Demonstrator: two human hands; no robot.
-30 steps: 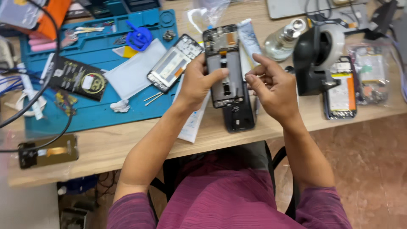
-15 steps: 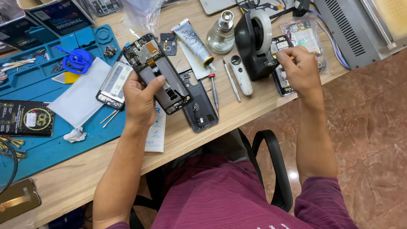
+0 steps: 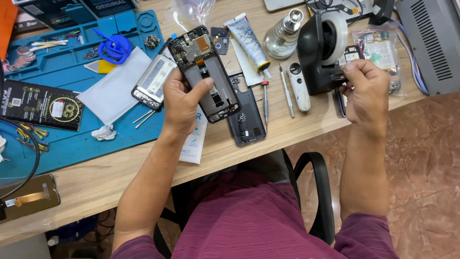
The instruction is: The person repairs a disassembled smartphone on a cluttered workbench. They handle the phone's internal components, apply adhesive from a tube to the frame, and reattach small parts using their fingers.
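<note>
Wooden workbench [image 3: 297,129] fills the upper frame, blue repair mat [image 3: 72,144] on its left half. Left hand [image 3: 184,103] clenched round an opened phone frame [image 3: 207,72], held tilted above the bench at upper centre, thumb across its inner face. Below it a dark back cover [image 3: 247,122] lies flat on the wood. Right hand [image 3: 366,88] at upper right, fingers pinched on something small at the black tape dispenser [image 3: 320,48]; what it pinches is too small to tell. Between the hands: screwdriver [image 3: 264,98], white pry tool [image 3: 299,88], glue tube [image 3: 249,43]. Second phone screen [image 3: 152,81] sits on the mat edge just left of the held frame. Glass bottle [image 3: 283,34] near the dispenser.
</note>
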